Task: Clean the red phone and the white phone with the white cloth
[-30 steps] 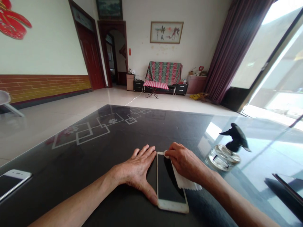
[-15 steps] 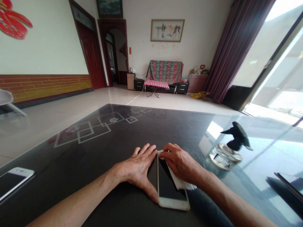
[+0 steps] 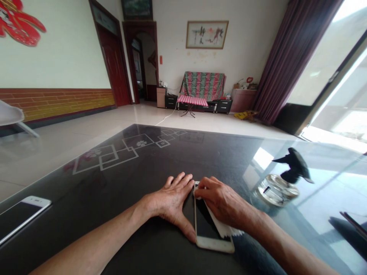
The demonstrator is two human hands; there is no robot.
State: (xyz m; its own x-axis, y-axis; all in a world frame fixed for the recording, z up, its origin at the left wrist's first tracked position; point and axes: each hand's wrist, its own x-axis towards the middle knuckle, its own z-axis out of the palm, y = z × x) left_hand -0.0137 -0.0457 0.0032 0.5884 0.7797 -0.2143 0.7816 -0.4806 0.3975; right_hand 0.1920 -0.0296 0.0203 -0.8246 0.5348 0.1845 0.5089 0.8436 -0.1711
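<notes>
A white-framed smartphone (image 3: 210, 225) lies screen up on the dark glossy table (image 3: 137, 240). My left hand (image 3: 174, 202) is spread flat beside it, with the thumb and fingertips against the phone's left edge. In the closed fingers of my right hand (image 3: 219, 198) is a white wipe (image 3: 225, 228), pressed on the upper part of the screen. The wipe's zigzag edge hangs out below the palm over the phone's right side. Part of the screen is hidden under that hand and the wipe.
A clear spray bottle (image 3: 278, 190) with a black trigger head stands to the right. Another white phone (image 3: 27, 212) lies at the far left. A dark flat object (image 3: 354, 225) shows at the right edge. A striped stool (image 3: 192, 100) stands across the room.
The view has shifted slightly, so everything sits a little further right. My right hand with the wipe has slid slightly down from the phone's top edge; my left hand keeps its place.
</notes>
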